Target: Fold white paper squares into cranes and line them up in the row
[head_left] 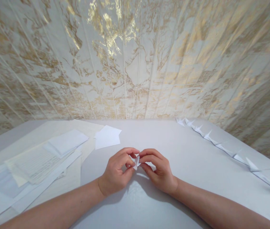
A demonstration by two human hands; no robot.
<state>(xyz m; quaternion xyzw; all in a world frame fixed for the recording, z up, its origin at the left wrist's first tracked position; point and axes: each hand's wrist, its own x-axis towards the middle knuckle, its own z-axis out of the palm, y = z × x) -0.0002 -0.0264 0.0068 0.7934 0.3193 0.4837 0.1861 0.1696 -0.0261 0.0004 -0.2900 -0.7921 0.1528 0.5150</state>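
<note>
Head: folded paper (137, 161) (small, white).

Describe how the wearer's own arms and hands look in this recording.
The left hand and right hand are ungloved, with no ring or watch visible. The left forearm and right forearm are bare, with no sleeves in view; the left one bears a tiny spot.

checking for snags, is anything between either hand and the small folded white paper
Nothing visible stands in between: the left hand and right hand both hold the small folded white paper directly.
</note>
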